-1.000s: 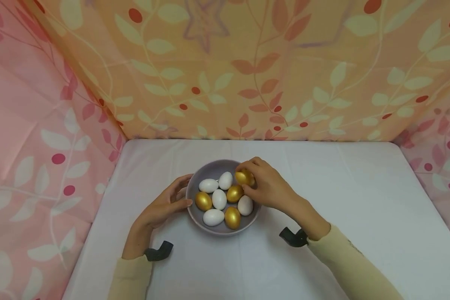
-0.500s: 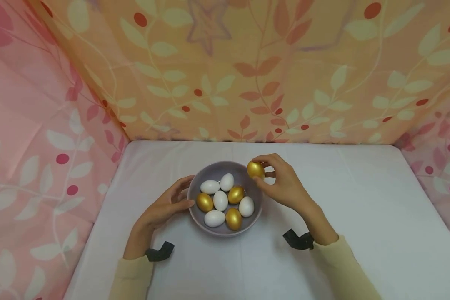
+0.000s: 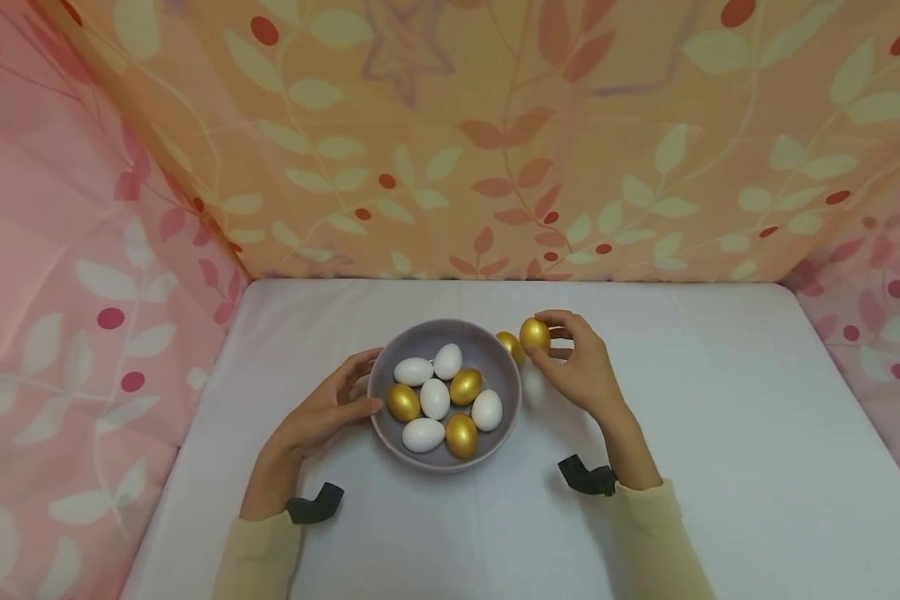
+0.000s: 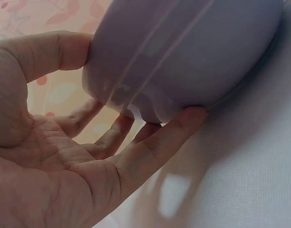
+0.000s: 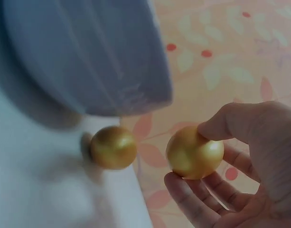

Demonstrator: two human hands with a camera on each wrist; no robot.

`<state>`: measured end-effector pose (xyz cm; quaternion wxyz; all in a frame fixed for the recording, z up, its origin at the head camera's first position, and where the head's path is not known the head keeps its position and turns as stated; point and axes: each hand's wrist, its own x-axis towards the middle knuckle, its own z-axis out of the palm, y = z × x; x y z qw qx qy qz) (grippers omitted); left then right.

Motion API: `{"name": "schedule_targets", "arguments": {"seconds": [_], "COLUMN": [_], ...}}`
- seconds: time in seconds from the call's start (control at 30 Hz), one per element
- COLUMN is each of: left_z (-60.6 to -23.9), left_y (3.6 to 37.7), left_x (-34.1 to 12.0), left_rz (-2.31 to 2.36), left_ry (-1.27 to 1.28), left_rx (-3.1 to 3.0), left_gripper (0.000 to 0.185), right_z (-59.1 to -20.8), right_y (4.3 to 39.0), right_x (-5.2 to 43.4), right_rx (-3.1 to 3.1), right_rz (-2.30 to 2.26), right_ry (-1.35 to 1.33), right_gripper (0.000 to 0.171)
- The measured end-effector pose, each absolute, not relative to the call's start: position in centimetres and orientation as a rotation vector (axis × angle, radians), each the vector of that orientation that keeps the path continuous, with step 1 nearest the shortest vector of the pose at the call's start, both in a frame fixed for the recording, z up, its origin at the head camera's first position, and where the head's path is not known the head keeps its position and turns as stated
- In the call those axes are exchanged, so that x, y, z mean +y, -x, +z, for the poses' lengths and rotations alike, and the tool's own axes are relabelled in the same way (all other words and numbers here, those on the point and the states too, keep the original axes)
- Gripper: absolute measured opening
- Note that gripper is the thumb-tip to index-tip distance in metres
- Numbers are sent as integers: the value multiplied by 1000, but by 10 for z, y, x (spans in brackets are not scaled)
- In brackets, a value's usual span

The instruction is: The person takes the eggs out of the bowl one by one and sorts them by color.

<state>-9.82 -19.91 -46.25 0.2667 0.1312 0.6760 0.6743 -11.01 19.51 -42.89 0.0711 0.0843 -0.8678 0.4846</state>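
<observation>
A purple-grey bowl stands on the white-covered table, holding several white eggs and three golden eggs. At its left side is my left hand; thumb and fingers curve against the rim and outer wall, as the left wrist view also shows. My right hand is just right of the bowl and pinches another golden egg between thumb and fingers, above the tabletop. One more golden egg lies on the table by the bowl's right side, partly hidden by the rim in the head view.
White cloth covers the table. Behind it hangs an orange leaf-patterned cloth, with pink patterned cloth along the left side and more on the right. A dark curved piece sticks out at each wrist.
My right hand has lifted a golden egg from the bowl and carried it right, past the rim. The golden egg beside the bowl has come into view. The left hand stays at the bowl.
</observation>
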Motion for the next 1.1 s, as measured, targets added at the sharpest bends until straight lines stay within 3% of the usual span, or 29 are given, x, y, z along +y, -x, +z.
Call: {"name": "schedule_targets", "arguments": {"seconds": [1.1], "left_z": [-462], "left_y": [98], "left_x": [-202], "left_rz": [1810], "left_ry": [-339], "left_rx": [1835], "left_gripper": [79], "right_z": [-478], "right_y": [126], "right_x": [203], "right_rx": [-2752], "right_rz": [1344], "right_ry": [-40], "right_gripper": [43]}}
